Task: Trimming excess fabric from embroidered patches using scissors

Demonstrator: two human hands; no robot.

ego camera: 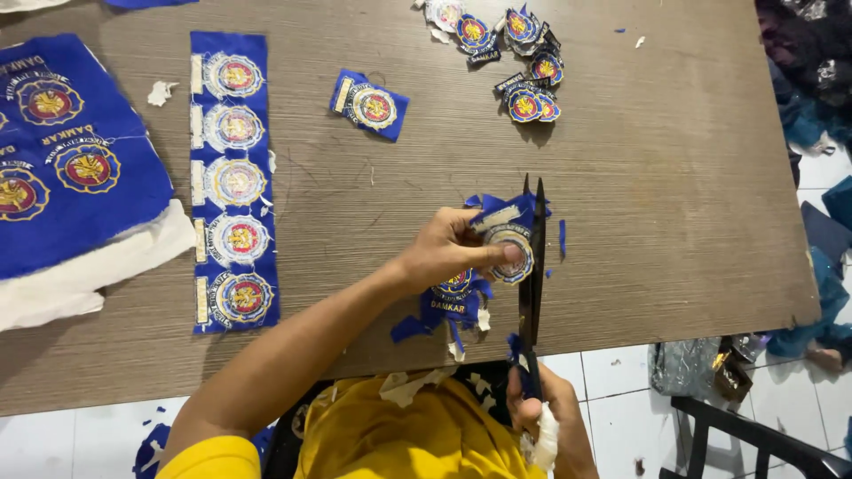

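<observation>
L hand (457, 248) reaches fwd toward 1 o'clock, fingers pinched shut; R hand (546, 412) low at 5 o'clock, fist closed.

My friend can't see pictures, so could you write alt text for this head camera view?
Seen from above, a person's left hand pinches a round embroidered patch on blue cloth while the right hand works black scissors along its edge, over a brown table. A strip of uncut patches lies to the left; a pile of cut patches sits at the far side.
</observation>
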